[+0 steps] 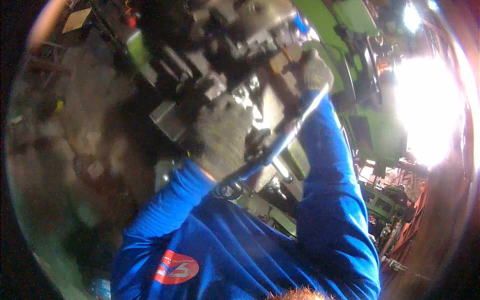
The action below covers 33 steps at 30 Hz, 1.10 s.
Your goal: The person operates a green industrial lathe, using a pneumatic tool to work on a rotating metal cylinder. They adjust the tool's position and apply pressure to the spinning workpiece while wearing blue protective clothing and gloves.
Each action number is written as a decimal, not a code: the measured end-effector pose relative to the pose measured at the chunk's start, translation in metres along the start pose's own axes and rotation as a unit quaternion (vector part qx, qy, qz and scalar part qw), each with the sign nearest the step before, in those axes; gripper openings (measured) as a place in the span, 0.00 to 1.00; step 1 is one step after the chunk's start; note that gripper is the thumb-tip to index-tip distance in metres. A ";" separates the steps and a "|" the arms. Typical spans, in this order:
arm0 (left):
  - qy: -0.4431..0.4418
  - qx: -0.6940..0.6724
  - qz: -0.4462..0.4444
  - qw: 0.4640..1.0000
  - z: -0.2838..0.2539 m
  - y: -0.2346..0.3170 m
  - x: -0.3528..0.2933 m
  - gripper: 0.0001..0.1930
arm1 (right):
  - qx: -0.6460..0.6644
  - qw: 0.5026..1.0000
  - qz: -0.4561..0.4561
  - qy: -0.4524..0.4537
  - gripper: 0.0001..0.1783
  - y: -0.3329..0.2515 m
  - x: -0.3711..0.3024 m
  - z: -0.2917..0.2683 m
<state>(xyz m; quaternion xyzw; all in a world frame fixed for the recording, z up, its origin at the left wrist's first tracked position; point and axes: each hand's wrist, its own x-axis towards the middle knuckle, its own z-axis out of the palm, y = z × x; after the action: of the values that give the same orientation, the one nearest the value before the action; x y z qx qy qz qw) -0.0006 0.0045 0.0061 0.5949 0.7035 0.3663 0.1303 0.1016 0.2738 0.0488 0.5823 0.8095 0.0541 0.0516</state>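
Both my hands wear grey work gloves and reach into a metalworking machine with greasy metal parts. My left hand [222, 132] is over the metal parts at the middle, back of the glove up; its fingers are blurred and partly hidden. My right hand [316, 72] is farther off, beside the green machine body [345, 65] and a tan block [281, 61]. It looks curled like a fist; anything inside it is hidden. A long shiny metal rod [295, 131] slants between my arms, crossing in front of my right sleeve near the wrist.
A square-ended dark metal block [169, 120] juts out left of my left hand. Below the rod is a short lever with a rounded end [286, 175]. More green machinery [382, 202] stands at the right, under a glaring bright opening [430, 110]. Dark, stained floor [90, 135] lies left.
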 end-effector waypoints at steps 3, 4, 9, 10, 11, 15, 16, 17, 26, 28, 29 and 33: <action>0.000 0.009 0.025 1.000 0.000 -0.003 0.002 0.19 | -0.045 0.985 -0.161 0.030 0.30 0.047 0.030 0.020; 0.026 0.010 0.028 0.999 0.009 -0.006 0.000 0.19 | -0.060 0.973 -0.220 0.043 0.28 0.056 0.042 0.026; 0.054 0.003 0.018 0.998 0.006 -0.004 0.002 0.17 | -0.037 0.908 -0.407 0.090 0.17 0.075 0.063 0.017; 0.046 -0.003 0.032 0.998 0.007 -0.004 0.001 0.16 | -0.049 0.898 -0.427 0.096 0.17 0.085 0.066 0.019; 0.045 -0.006 0.046 0.998 0.011 -0.010 0.001 0.16 | -0.034 0.899 -0.426 0.093 0.18 0.087 0.066 0.020; 0.056 -0.005 0.001 0.998 0.007 -0.007 -0.002 0.12 | 0.209 0.926 -0.298 0.100 0.27 0.078 0.028 -0.005; 0.046 -0.014 -0.015 0.999 0.009 -0.002 0.000 0.12 | 0.258 0.913 -0.278 0.152 0.24 0.092 0.027 0.001; 0.033 0.008 0.000 0.999 0.004 0.003 0.001 0.11 | 0.274 0.908 -0.271 0.162 0.22 0.108 0.028 0.010; 0.094 -0.025 0.033 0.995 0.003 0.000 -0.001 0.11 | 0.076 0.948 -0.309 0.001 0.11 0.080 0.056 0.011; 0.101 -0.049 0.041 0.993 0.002 0.001 0.001 0.10 | 0.057 0.941 -0.334 -0.024 0.09 0.086 0.068 0.022; 0.102 -0.053 0.038 0.993 0.002 0.001 0.001 0.10 | 0.034 0.932 -0.360 -0.023 0.09 0.090 0.080 0.033; 0.109 -0.064 0.038 0.991 0.009 -0.001 -0.002 0.11 | 0.020 0.934 -0.356 -0.028 0.10 0.098 0.085 0.037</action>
<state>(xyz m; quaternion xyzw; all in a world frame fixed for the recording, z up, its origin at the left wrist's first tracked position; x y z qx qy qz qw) 0.0048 0.0060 -0.0015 0.5685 0.6652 0.4780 0.0765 0.1716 0.3862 0.0245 0.2583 0.9629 0.0000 0.0787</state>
